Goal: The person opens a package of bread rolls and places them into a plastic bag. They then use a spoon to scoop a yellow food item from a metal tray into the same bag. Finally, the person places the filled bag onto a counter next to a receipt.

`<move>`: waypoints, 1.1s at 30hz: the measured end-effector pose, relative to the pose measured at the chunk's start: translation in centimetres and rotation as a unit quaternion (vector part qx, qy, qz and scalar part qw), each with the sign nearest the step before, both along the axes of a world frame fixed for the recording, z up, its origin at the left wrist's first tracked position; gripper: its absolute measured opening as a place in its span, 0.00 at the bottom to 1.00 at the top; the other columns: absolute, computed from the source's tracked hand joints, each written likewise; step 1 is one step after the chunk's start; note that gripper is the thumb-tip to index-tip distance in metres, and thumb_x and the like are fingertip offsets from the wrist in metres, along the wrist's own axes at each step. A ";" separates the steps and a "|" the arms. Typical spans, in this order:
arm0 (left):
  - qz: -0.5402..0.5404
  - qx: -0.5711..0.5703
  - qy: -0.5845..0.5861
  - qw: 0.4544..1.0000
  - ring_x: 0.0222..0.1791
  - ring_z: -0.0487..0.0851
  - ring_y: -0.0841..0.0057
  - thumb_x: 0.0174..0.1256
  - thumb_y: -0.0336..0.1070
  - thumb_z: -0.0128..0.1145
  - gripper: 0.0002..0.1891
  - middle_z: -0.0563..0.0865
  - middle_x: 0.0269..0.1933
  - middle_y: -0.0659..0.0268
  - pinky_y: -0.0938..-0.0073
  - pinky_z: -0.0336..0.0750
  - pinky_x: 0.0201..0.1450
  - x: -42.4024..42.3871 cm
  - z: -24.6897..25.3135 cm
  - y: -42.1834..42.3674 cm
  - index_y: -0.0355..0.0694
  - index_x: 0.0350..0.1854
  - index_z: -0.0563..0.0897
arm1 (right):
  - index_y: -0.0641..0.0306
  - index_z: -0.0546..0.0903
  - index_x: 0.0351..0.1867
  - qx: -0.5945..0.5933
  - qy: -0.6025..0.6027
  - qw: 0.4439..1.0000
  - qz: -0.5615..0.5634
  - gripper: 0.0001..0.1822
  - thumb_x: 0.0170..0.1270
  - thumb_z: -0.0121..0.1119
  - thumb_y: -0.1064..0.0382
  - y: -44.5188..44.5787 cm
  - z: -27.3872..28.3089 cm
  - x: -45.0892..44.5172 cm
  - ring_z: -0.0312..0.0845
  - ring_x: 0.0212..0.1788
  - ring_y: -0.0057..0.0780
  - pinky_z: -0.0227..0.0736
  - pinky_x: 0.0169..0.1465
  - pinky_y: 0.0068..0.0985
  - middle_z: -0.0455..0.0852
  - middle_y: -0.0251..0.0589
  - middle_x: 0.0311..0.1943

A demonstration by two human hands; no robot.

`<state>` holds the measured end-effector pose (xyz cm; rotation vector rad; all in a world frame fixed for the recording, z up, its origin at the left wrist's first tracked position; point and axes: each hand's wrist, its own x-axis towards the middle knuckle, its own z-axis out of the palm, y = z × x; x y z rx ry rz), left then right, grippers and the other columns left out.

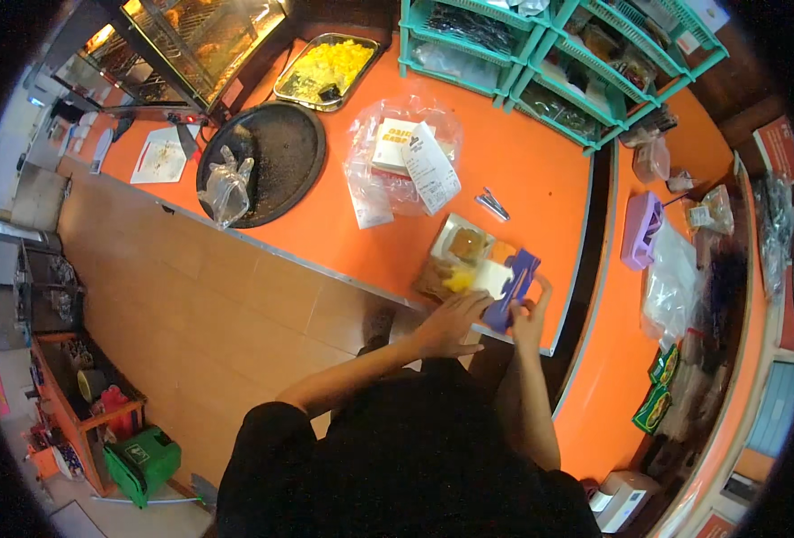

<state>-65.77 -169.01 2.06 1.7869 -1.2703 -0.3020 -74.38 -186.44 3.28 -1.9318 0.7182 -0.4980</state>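
Observation:
A takeaway box (447, 235) lies opened at the near edge of the orange counter. Inside are a browned piece of food (467, 243) and a blurred yellow portion (459, 279). Its white inner panel (493, 277) and purple flap (519, 274) fold out to the right. My left hand (452, 324) holds the near side of the box, fingers over the edge of the white panel and thumb apart. On the purple flap, my right hand (530, 316) has its thumb and fingers at the outer edge. The fingertips of the left hand partly cover the panel.
Beyond the box are a small stapler (492, 204) and a clear plastic bag (363, 144) with a packed box and a paper receipt (430, 168). A round black tray (293, 155) bears a plastic glove (229, 188). Teal drawer racks (521, 87) stand at the back.

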 end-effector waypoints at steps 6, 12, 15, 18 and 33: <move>0.062 0.126 -0.278 0.950 0.64 0.71 0.68 0.53 0.42 0.63 0.34 0.75 0.59 0.62 0.60 0.57 0.68 -0.7 -4.9 0.3 0.41 0.65 0.70 | 0.54 0.76 0.60 -0.397 0.105 0.885 0.221 0.29 0.53 0.67 0.63 2.3 -0.8 -0.5 0.70 0.55 0.48 0.62 0.63 0.40 0.68 0.48 0.61; 0.030 0.150 -0.411 0.898 0.62 0.71 0.74 0.59 0.44 0.59 0.19 0.78 0.56 0.69 0.65 0.60 0.64 -0.2 -5.2 3.9 0.45 0.52 0.78 | 0.60 0.80 0.50 -0.441 0.051 0.745 0.497 0.20 0.54 0.64 0.61 -0.4 -4.2 2.0 0.72 0.60 0.40 0.62 0.66 0.38 0.79 0.44 0.53; 0.000 0.203 -0.355 0.913 0.63 0.71 0.73 0.61 0.46 0.58 0.16 0.78 0.58 0.69 0.64 0.64 0.62 -0.2 -4.1 6.6 0.45 0.49 0.80 | 0.61 0.79 0.47 -0.456 0.011 0.670 0.585 0.18 0.54 0.63 0.60 -0.7 -3.6 1.7 0.74 0.59 0.39 0.64 0.66 0.38 0.81 0.44 0.51; -0.018 0.173 -0.361 0.916 0.61 0.72 0.70 0.61 0.45 0.61 0.15 0.79 0.57 0.67 0.62 0.68 0.60 0.7 -2.8 10.0 0.44 0.46 0.81 | 0.61 0.79 0.46 -0.467 -0.059 0.659 0.587 0.18 0.54 0.64 0.58 -2.0 -3.5 1.2 0.76 0.57 0.40 0.67 0.64 0.38 0.82 0.44 0.49; 0.415 -0.212 0.306 0.830 0.34 0.78 0.79 0.64 0.48 0.66 0.21 0.79 0.35 0.65 0.75 0.75 0.37 11.2 -4.9 2.1 0.37 0.43 0.73 | 0.59 0.77 0.38 0.175 0.019 0.949 0.262 0.22 0.54 0.75 0.49 -5.9 -1.4 12.3 0.76 0.36 0.18 0.72 0.39 0.21 0.81 0.30 0.34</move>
